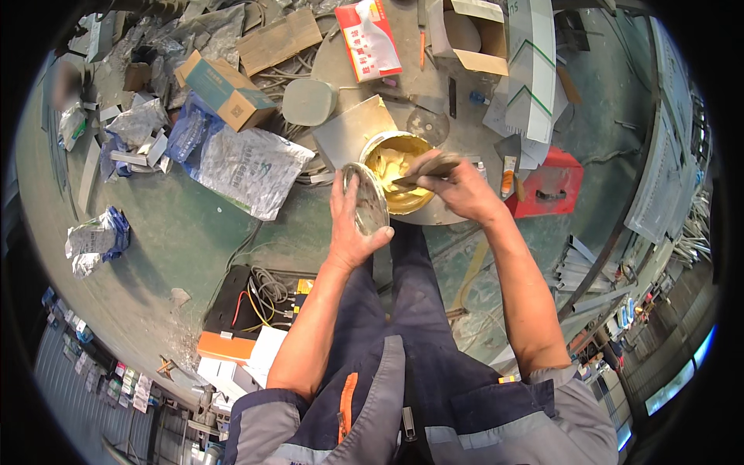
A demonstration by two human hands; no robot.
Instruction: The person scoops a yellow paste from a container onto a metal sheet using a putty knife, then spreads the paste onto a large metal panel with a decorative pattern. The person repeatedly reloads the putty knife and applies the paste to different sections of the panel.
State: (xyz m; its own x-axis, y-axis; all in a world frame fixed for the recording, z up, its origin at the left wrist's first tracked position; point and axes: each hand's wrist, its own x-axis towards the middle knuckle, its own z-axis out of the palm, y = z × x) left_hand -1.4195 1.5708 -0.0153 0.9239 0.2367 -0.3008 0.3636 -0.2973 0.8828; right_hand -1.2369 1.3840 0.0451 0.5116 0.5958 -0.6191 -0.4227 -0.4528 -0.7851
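Grey-and-navy work clothes [422,387] showed nearest, at six o'clock from the bucket [419,204]. Toward the left, a cardboard box [225,89] sat at ten o'clock and a crumpled plastic sack [252,172] at nine. The left hand [350,235], fingers spread wide, gripped a tilted round lid [372,211] at seven o'clock. Next, the bucket, holding yellow paste [390,161], stood at the round surface's [465,130] near edge. The right hand's [470,194] fingers were closed around a scraper [440,166], reaching over the paste. At three o'clock was a red case [562,174].
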